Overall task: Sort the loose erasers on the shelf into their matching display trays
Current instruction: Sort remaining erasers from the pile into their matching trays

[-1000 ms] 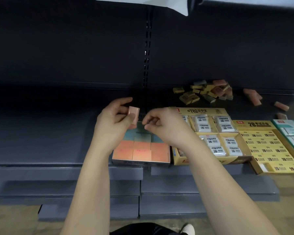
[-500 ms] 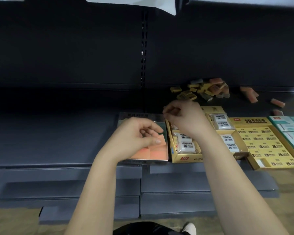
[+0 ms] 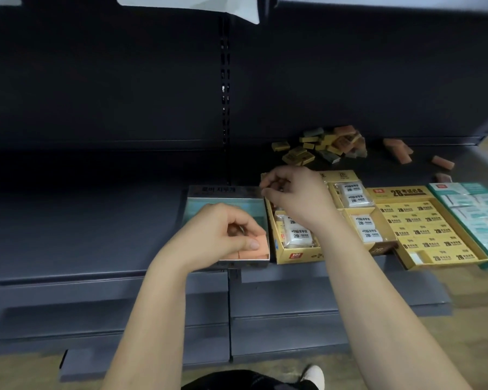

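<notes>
1. Hands, head view: our left hand (image 3: 223, 235) sits low over the near right corner of the silver tray (image 3: 226, 192). Its fingers are curled and the thumb lies across the orange erasers (image 3: 258, 250); we cannot tell whether it pinches one or only presses. Our right hand (image 3: 293, 192) hovers over the far left corner of the yellow tray (image 3: 299, 256) of white wrapped erasers (image 3: 352, 192), fingertips bunched (anything between them is too blurred to make out).
2. Trays, same view: teal erasers (image 3: 209, 205) line the back of the silver tray. To the right, a second yellow tray (image 3: 397, 192) looks nearly full, and a teal tray (image 3: 462, 190) lies at the edge.
3. Progress: the loose pile (image 3: 327, 144) lies at the back of the shelf (image 3: 82, 220), with scattered pink erasers (image 3: 400, 150) beside it. We judge the trays well stocked, with much sorting left.
</notes>
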Demonstrator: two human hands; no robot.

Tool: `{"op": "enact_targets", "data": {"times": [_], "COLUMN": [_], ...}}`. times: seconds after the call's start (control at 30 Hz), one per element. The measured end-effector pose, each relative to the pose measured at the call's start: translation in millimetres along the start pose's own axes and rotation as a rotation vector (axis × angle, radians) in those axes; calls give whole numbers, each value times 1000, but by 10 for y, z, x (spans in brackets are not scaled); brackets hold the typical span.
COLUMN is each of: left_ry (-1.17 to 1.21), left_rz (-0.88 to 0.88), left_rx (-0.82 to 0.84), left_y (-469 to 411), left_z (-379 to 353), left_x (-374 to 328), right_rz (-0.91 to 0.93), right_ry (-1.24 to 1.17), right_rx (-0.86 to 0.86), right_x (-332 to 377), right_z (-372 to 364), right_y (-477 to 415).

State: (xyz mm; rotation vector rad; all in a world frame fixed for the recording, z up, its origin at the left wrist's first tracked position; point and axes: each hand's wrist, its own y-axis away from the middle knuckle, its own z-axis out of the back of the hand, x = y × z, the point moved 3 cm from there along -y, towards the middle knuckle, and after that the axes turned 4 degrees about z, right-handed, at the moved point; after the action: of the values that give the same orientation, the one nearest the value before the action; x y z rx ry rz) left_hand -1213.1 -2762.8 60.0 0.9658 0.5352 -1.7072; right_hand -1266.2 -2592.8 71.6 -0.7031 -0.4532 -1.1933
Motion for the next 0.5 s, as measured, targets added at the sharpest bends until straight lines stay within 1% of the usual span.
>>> {"op": "enact_targets", "data": {"times": [0.1, 0.3, 0.5], "left_ry": [12, -30, -84], "left_rz": [-19, 0, -2], "left_rx": [28, -6, -133], "left_y": [19, 61, 141], "left_z": [-21, 17, 130], "left_x": [-8, 26, 76], "right_rz": [6, 12, 7], "right_ry": [4, 11, -3], "right_rx": [-2, -12, -22], "right_x": [5, 15, 2], "right_z": [4, 8, 2], "right_y": [13, 24, 25]}}
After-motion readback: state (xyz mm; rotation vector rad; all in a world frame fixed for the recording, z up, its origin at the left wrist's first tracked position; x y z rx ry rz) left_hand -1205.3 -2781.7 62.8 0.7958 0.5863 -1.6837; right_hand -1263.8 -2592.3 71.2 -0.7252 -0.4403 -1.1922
